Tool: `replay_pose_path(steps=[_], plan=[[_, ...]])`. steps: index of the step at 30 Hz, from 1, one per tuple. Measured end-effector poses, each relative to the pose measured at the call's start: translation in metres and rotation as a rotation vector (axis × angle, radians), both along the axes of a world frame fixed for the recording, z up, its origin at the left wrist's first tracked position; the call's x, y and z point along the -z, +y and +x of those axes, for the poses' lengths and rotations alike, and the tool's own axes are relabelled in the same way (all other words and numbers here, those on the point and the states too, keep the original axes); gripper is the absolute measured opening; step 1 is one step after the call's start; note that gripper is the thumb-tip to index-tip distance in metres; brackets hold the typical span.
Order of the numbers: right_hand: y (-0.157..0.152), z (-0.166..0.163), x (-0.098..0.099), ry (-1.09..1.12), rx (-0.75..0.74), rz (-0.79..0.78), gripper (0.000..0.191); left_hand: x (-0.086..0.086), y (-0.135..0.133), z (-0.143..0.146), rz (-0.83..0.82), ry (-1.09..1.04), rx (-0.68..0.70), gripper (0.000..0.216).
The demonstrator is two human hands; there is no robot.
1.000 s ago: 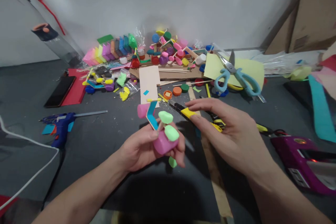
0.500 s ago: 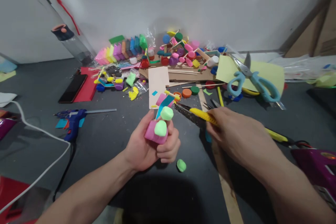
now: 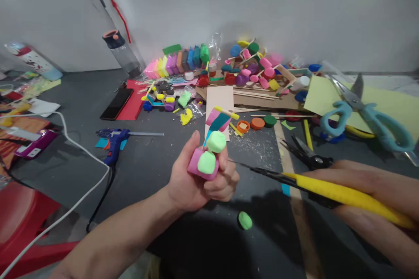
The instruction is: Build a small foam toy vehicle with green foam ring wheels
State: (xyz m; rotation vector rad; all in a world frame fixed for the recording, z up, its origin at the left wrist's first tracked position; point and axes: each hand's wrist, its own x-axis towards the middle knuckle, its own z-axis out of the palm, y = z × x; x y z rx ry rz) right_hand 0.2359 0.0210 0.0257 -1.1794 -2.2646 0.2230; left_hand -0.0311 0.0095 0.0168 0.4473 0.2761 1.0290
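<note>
My left hand (image 3: 203, 181) is closed around a small toy scooter model (image 3: 218, 123) in the middle of the view. The model has pink round pieces at both ends, a blue strip, a yellow bar across the top and two pale green clay lumps. My right hand (image 3: 376, 209), partly cut off at the right edge, grips a yellow and black utility knife (image 3: 343, 192). Its thin tip points left, close to my left fingers; whether it touches them I cannot tell. A loose green clay lump (image 3: 245, 220) lies on the table below. Dark-bladed cutters (image 3: 307, 154) lie beyond the knife.
A blue glue gun (image 3: 114, 139) and a phone (image 3: 117, 104) lie left, with a white cable (image 3: 65, 126). Coloured clay packs (image 3: 178, 61), several small toy models (image 3: 157, 98) and bottle caps (image 3: 258, 123) sit toward the wall. Large blue-handled scissors (image 3: 353, 109) rest on yellow paper at right.
The view has turned left. My right hand has drawn the knife back to the right and nearer, away from the model's top. My left hand still holds the scooter model.
</note>
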Motion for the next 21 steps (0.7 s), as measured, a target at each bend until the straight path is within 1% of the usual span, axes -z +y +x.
replay_pose_path(steps=[2, 3, 6, 12, 21], plan=[[0.002, 0.000, -0.001, -0.063, -0.092, 0.002, 0.025, 0.000, -0.001, 0.000, 0.021, -0.006, 0.008, 0.064], [0.002, 0.000, -0.002, -0.082, -0.101, 0.016, 0.024, 0.000, -0.001, 0.000, 0.037, -0.011, 0.015, 0.062], [0.000, -0.005, -0.005, -0.066, -0.071, 0.077, 0.024, 0.001, -0.002, 0.001, 0.066, -0.013, 0.020, 0.060], [0.001, -0.022, -0.010, -0.020, -0.146, 0.092, 0.023, 0.002, -0.003, 0.004, 0.091, -0.020, 0.034, 0.058], [-0.001, -0.020, -0.004, -0.019, -0.159, 0.132, 0.026, 0.004, -0.003, 0.005, 0.102, -0.026, 0.068, 0.056]])
